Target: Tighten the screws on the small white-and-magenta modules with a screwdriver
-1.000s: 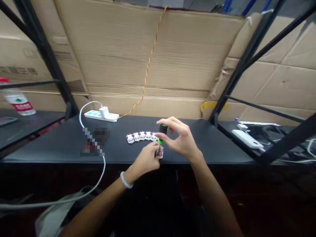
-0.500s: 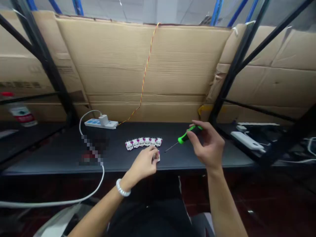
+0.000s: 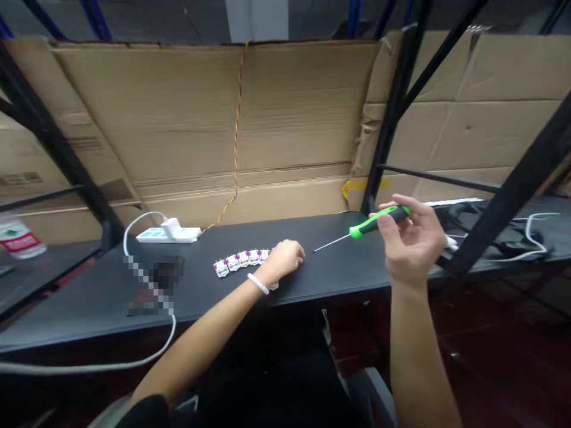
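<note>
My right hand (image 3: 413, 244), raised over the right part of the black table, grips a green and black screwdriver (image 3: 379, 221) with its thin shaft aimed down to the left. On the tabletop is my left hand (image 3: 288, 258), its fingers curled; whatever they hold, if anything, is hidden. Beside it, partly covered by the hand, runs a curved row of several small white and purple pieces (image 3: 243, 259). Another white piece (image 3: 274, 286) shows just below my left wrist, mostly hidden by it. The screwdriver tip is a short way right of my left fingers, apart from them.
A white power strip (image 3: 151, 235) with a plugged-in adapter (image 3: 172, 227) lies at the back left, its white cable (image 3: 172, 333) crossing the table edge. Cardboard (image 3: 294, 119) walls the back. Black rack posts (image 3: 392, 113) flank the table. A bottle (image 3: 20, 238) stands far left.
My left hand has moved right, off the single white piece near the front edge. My right hand has carried the screwdriver farther right. The head view has turned to the right.
</note>
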Available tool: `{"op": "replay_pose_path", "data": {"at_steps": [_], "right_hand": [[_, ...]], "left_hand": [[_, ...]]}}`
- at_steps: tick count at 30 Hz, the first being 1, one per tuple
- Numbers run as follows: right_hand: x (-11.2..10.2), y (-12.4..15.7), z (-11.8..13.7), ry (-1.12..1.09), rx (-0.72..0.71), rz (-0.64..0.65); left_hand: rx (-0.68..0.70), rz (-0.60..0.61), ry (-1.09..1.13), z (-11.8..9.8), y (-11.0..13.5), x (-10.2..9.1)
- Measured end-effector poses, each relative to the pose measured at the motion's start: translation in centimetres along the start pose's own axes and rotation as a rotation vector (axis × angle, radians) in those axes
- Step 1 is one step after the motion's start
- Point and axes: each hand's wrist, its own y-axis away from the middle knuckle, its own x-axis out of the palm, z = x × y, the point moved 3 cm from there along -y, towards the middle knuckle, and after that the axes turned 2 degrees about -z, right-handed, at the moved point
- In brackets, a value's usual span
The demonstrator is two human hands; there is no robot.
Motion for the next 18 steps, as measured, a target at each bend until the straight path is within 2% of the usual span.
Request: {"op": "replay_pose_path", "data": {"at_steps": [5, 18], "right_hand": [[-0.6, -0.3, -0.3, -0.005, 0.003, -0.013], [0.0, 0.1, -0.5, 0.047, -0.013, 0.081]], "left_hand": [[-0.033, 0.050, -0.032, 1.1, -1.8, 1.3], [0.151, 0.074, -0.247, 0.5, -0.9, 1.6]]}}
